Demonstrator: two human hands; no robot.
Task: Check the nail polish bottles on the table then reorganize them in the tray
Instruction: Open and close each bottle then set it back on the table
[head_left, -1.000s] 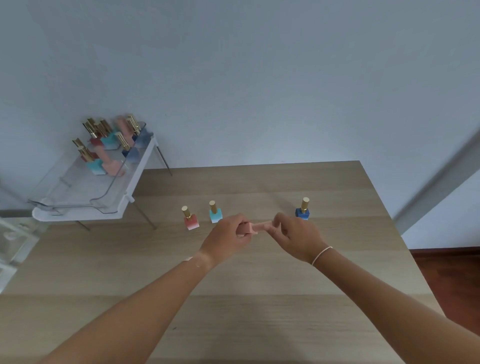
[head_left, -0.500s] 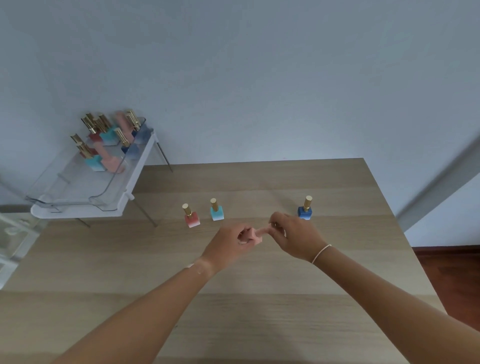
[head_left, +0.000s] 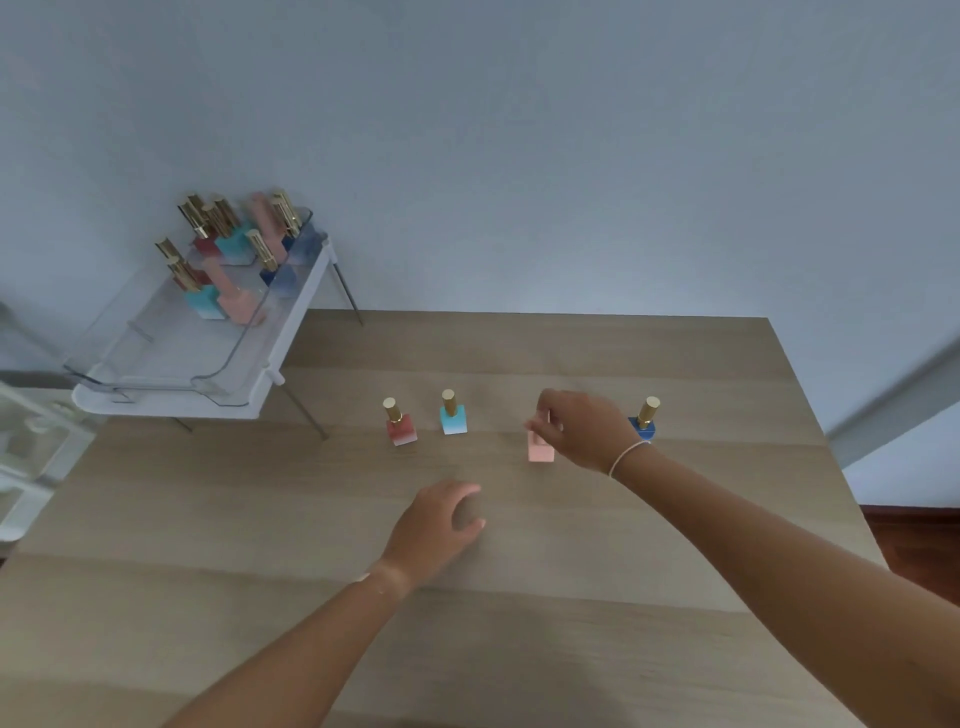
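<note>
I take this for a plain room in a home: a light wooden table pushed against a bare pale blue wall, a strip of dark wood floor at right, and a clear tray of nail polish bottles on a small stand.

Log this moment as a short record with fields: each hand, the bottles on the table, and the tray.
right hand: pinching the cap of the pink bottle, which stands on the table
left hand: loosely curled, empty, over the table
other table bottles: red bottle, light blue bottle, dark blue bottle, all upright
tray: clear, on a white stand, several bottles clustered at its far end
</note>
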